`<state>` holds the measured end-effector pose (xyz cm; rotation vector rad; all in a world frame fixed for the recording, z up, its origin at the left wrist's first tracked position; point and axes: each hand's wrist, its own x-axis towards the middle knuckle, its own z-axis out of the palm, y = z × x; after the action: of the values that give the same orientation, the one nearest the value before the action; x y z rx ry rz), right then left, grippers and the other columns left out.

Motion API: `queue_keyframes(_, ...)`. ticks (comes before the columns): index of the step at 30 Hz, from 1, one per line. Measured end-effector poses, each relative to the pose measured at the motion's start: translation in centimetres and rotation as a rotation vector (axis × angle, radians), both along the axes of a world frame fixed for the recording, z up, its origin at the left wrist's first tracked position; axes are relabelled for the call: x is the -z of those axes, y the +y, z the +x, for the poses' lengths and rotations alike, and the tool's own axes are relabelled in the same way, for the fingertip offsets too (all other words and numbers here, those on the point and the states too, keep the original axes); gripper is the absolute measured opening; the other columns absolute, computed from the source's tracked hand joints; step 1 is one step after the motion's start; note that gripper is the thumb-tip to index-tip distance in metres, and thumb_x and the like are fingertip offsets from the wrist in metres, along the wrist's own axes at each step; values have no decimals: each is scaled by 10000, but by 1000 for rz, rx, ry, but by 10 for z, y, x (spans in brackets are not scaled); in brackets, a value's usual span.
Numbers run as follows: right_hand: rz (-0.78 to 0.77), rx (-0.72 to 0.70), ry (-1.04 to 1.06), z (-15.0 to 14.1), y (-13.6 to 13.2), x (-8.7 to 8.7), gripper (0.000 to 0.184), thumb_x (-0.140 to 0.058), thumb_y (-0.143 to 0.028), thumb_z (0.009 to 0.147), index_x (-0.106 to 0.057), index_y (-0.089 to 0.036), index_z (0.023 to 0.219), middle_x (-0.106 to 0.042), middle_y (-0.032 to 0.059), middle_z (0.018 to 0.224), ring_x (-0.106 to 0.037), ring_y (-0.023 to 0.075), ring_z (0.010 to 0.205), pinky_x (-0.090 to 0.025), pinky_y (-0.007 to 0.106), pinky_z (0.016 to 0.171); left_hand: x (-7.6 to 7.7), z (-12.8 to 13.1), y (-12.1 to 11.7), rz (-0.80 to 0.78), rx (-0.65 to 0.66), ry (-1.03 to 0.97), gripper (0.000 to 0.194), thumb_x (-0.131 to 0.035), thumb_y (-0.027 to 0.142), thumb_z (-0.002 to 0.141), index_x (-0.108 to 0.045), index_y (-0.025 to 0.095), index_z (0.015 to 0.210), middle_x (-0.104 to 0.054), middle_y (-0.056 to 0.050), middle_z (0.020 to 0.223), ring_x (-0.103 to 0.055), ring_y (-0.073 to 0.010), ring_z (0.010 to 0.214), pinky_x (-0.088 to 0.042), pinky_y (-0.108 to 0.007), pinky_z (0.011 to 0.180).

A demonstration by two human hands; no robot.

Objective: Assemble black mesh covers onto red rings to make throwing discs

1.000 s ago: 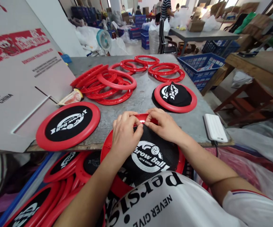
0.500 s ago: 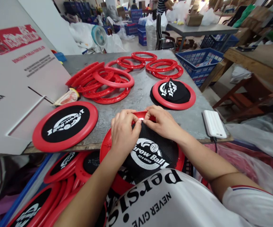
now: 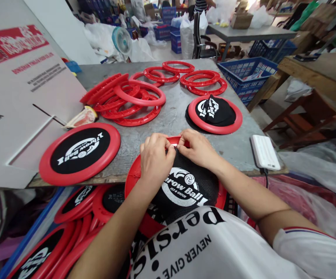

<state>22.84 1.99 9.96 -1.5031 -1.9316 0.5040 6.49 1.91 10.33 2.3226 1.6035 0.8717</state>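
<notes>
Left hand: I see thumb and fingers pinching the far edge of the black mesh.
Right hand: pinching that same edge, just beside the left.
Red ring: around the mesh, at the near edge of the tabletop; I cannot tell what supports it.
Printed disc: flat on the tabletop, to my left.
Loose rings: heaped beyond it.
</notes>
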Motion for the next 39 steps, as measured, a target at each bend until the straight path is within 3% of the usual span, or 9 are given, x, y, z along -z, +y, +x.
queue_keyframes(6, 4, -12, 33, 8, -1, 4, 53, -587, -174, 832, -567, -218, 853, -647, 34, 940, -581, 197, 887, -426, 324, 790, -4, -12, -1, -60, 190, 16, 133, -620, 250, 919, -552, 218, 809, -640, -81, 1342, -572, -279, 1239, -419, -475, 1072)
queue_keyframes(11, 46, -68, 20, 12, -1, 4, 94, -581, -160, 849, -611, -216, 918, -644, 40, 978, -581, 199, 906, -435, 325, 805, -6, -28, 1, -57, 316, 32, 139, -693, 219, 842, -556, 200, 853, -538, -144, 1493, -500, -295, 1384, -391, -479, 1163)
queue_keyframes(16, 45, -125, 4, 13, 0, -1, 88, -590, -172, 866, -635, -207, 934, -657, 47, 1002, -592, 204, 946, -442, 337, 861, -13, -32, 1, -102, 248, -91, 122, -549, 177, 883, -559, 207, 765, -612, -105, 1409, -598, -241, 1288, -465, -429, 1107)
queue_keyframes(23, 5, -309, -97, 5, 9, -19, 65, -629, -150, 862, -638, -198, 906, -663, 49, 1034, -601, 206, 1007, -428, 328, 897, -14, -29, 6, -107, 190, -148, 147, -568, 174, 844, -565, 202, 700, -627, -97, 1371, -628, -242, 1232, -479, -429, 1086)
queue_keyframes(30, 5, -257, -74, -7, 16, -14, 122, -630, -155, 879, -586, -192, 771, -656, 27, 899, -593, 171, 862, -410, 289, 797, -11, -28, 7, -85, 142, -179, 167, -569, 140, 837, -569, 203, 682, -652, -78, 1308, -644, -221, 1191, -489, -399, 1065)
queue_keyframes(39, 28, -215, -34, -5, 13, -7, 113, -604, -196, 903, -582, -203, 793, -672, 34, 936, -595, 186, 901, -409, 307, 828, -7, -27, 10, -79, 149, -207, 141, -572, 151, 842, -579, 197, 709, -645, -73, 1236, -641, -213, 1162, -490, -383, 1050)
